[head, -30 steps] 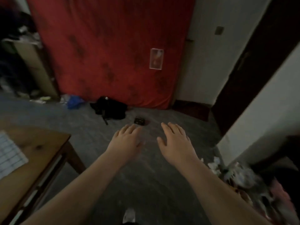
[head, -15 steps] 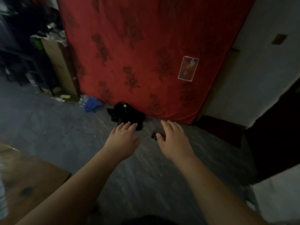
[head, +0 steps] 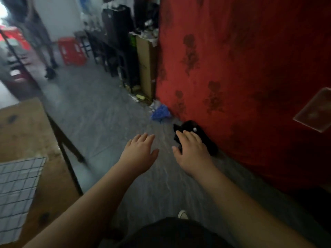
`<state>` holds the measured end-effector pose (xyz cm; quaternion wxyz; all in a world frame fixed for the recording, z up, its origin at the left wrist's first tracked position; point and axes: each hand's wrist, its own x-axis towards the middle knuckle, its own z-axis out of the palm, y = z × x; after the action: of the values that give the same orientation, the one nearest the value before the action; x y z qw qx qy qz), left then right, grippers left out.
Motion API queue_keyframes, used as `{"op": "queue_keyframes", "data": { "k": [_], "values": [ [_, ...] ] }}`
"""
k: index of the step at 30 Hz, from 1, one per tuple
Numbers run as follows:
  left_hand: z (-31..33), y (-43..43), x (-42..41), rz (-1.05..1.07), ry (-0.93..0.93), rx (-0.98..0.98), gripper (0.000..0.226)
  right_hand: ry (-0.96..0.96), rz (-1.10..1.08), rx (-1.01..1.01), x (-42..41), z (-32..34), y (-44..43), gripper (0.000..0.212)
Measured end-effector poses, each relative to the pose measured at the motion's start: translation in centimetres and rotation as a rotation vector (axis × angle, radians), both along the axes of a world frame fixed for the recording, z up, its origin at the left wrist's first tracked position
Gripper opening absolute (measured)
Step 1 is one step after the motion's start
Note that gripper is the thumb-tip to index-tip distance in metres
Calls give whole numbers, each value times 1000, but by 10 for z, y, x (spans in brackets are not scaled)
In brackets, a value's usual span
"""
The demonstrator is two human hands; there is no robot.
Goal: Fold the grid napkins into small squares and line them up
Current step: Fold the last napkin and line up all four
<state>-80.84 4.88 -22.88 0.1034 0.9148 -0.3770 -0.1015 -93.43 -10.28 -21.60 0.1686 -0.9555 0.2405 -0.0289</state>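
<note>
The camera sits on the person's head, facing forward and down at the floor [head: 111,122] (wide-angle, the only view).

Quick count: two hands, one left hand [head: 139,151] and one right hand [head: 191,153]. One grid napkin [head: 18,187] showing, can't tell if more sit under it. One wooden table [head: 23,129]. One black bag [head: 202,135], one blue crumpled wad [head: 161,113], one cardboard box [head: 146,65], one red crate [head: 71,51], one big red cloth [head: 250,68].
</note>
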Motion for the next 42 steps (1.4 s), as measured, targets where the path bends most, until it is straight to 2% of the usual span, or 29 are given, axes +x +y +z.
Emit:
{"op": "queue_keyframes", "data": {
  "k": [7,13,20,24,30,36,42],
  "values": [
    [2,-25,74,360,58,15,65,49,346,-46,132,7,-64,73],
    [-14,15,104,714,100,14,67,102,676,8,223,2,-32,65],
    [-36,93,149,1024,197,-57,68,167,1037,18,322,-10,54,62],
    [-54,151,188,1186,245,-65,69,142,1179,50,385,-15,125,59],
    [-70,237,231,1382,303,-71,62,253,1378,2,460,-46,227,62],
    [-98,297,213,1616,413,-148,63,496,1593,-57,508,-81,301,62],
    [-126,314,179,1887,495,-166,65,598,1831,-197,548,-122,367,61]
  ]
}}
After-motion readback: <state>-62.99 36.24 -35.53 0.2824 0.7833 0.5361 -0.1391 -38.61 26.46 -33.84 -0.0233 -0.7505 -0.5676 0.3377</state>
